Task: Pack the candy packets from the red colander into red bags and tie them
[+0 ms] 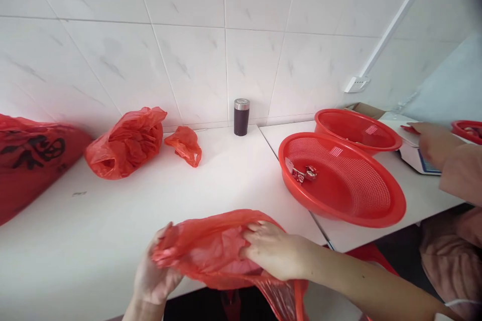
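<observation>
A thin red plastic bag (211,246) is spread between my hands at the table's front edge. My left hand (156,271) grips its bunched left end, thumb up and fingers wrapped around the plastic. On the right, my right hand (269,248) reaches into the bag's opening, its fingers apart and resting against the inner plastic. Part of the bag hangs below the table edge under my right wrist.
Red perforated basket (339,180) with a few wrapped pieces stands right, another red basket (357,130) behind it. Dark cup (241,118) is near the wall. Red bags (126,145) lie left. A person's hand (433,140) is over a scale (417,158) at far right.
</observation>
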A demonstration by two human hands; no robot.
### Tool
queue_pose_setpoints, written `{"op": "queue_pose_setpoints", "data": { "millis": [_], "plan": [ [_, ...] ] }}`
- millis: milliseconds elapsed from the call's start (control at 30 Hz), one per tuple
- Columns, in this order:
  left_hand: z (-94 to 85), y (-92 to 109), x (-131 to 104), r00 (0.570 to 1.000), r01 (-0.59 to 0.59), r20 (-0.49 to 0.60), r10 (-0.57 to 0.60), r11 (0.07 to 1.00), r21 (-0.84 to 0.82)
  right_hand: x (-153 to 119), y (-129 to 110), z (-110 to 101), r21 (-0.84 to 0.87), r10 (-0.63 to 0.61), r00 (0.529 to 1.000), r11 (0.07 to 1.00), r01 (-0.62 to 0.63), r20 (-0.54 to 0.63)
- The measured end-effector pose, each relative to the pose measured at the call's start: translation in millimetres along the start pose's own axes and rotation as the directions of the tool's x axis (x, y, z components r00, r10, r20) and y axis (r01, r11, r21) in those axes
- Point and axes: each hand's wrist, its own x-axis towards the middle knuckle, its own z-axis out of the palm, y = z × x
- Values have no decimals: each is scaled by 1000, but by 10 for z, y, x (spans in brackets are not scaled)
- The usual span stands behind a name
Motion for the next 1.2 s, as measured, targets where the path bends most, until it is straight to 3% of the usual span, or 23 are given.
{"op": "queue_pose_setpoints", "data": {
  "millis": [100,200,233,300,367,467,500,567,633,700,800,933,1100,1200],
  "plan": [
    [-148,264,104,993,-116,15,117,992,-53,-93,135,43,82,25,998,996,-30,60],
    [-247,354,243,993,-116,46,113,991,71,-316,132,-254,362,-78,985,923,131,-157],
    [-268,331,282,993,-113,54,108,987,110,-409,149,-401,440,-78,962,878,191,-261],
    [-292,224,333,992,-117,73,107,981,155,-599,284,-700,516,43,892,828,220,-449],
    [-287,73,339,985,-161,94,146,970,183,-756,590,-926,513,274,789,856,60,-550],
    [-206,-137,279,965,-259,103,240,925,277,-868,1272,-985,460,548,741,812,-359,-389],
    [-165,-189,251,962,-273,94,257,910,310,-873,1509,-924,399,607,748,777,-487,-269],
    [-86,-263,201,965,-260,60,255,900,350,-845,1920,-718,281,719,693,674,-683,-41],
    [-33,-303,177,969,-239,31,244,905,352,-784,2201,-477,212,741,671,653,-727,16],
    [-14,-326,182,973,-222,18,230,911,348,-708,2346,-287,207,712,700,694,-689,-56],
    [-13,-359,221,974,-220,36,222,909,355,-598,2385,-178,233,658,730,751,-618,-184],
    [30,-425,226,978,-207,52,202,914,350,-522,2330,-271,269,652,719,756,-597,-239],
    [100,-444,143,984,-180,70,166,931,317,-643,2223,-633,366,653,702,750,-551,-283],
    [109,-419,153,976,-219,77,205,934,281,-736,1891,-936,539,633,700,735,-410,-330]
  ]
}}
